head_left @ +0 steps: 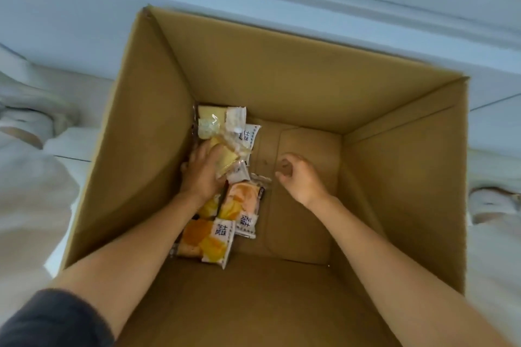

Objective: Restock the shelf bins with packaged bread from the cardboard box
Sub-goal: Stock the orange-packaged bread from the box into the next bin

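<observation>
Right, inside the cardboard box (282, 79) the bread packets (210, 236) lie in a row along the left wall, row's long axis running near to far, printed pkts at the near end. Mid-row the left hand (203, 177) curls round a clear packet (225, 158). The right hand (298, 180) hovers just beside, over bare box floor, fingers loosely curled, holding nothing.

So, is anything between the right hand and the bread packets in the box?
Nothing visible. The right hand hangs over bare cardboard box floor; the bread packets lie just beside it, with the left hand gripping one.
</observation>
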Demonstrator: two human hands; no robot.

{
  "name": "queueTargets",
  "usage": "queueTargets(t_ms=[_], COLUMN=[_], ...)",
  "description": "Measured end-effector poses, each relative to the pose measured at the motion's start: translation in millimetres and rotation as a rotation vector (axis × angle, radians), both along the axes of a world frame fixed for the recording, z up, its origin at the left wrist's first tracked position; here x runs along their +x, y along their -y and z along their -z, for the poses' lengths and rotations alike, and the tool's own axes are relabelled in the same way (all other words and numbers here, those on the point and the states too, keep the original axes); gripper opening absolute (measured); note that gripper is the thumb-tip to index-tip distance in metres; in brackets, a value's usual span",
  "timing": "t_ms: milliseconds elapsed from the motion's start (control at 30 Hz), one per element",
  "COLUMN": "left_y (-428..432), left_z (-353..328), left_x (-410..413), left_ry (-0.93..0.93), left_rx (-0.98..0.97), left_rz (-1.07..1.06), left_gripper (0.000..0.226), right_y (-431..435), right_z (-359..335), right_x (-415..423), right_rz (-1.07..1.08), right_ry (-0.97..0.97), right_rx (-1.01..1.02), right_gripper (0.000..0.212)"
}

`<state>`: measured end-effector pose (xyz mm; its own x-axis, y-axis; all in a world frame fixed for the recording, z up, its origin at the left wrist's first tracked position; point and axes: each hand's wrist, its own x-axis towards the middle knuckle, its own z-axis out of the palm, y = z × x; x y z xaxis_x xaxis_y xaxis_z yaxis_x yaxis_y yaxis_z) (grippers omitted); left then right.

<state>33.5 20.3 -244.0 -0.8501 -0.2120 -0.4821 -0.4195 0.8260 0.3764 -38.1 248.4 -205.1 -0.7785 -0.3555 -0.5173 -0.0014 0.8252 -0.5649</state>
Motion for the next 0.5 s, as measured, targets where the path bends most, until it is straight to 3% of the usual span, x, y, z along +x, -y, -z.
queueTargets(t_ms=[67,133,200,267,300,400,500], left_y=[-3.7,-10.5,-16.4,-16.4,-14.7,-13.0,-19.8], left_z=[-10.3,-35.0,-69.4,-99.5,-110.3,-130.4,-141.6], left_x=[-4.6,-12.9,-19.7,-19.5,-17.4,-8.9,0.9], left_ry=[-0.048,-0.026,0.168,0.463,0.570,0.648,0.524], left_rx=[0.102,0.296,0.688,1.138,1.293,1.503,1.366], left_rz=[-0.102,-0.268,-0.420,-0.475,-0.484,-0.538,-0.473], left_gripper=[0.062,0.045,0.030,0.033,0.037,0.056,0.077], right_y=[6.6,11.5,14.3,14.9,13.1,2.6,-13.2], right_z=[-1.2,-9.4,-25.4,-44.3,-52.2,-75.6,-83.2], right_x=[-2.0,-5.5,-9.9,-11.7,-11.8,-7.9,-2.3], right_rz=[0.120,0.293,0.358,0.378,0.378,0.404,0.479], right_ry=[0.111,0.226,0.324,0.435,0.480,0.497,0.458], right_rx=[-0.086,-0.225,-0.331,-0.462,-0.517,-0.559,-0.548], right_gripper=[0.026,0.035,0.060,0.081,0.081,0.034,0.015])
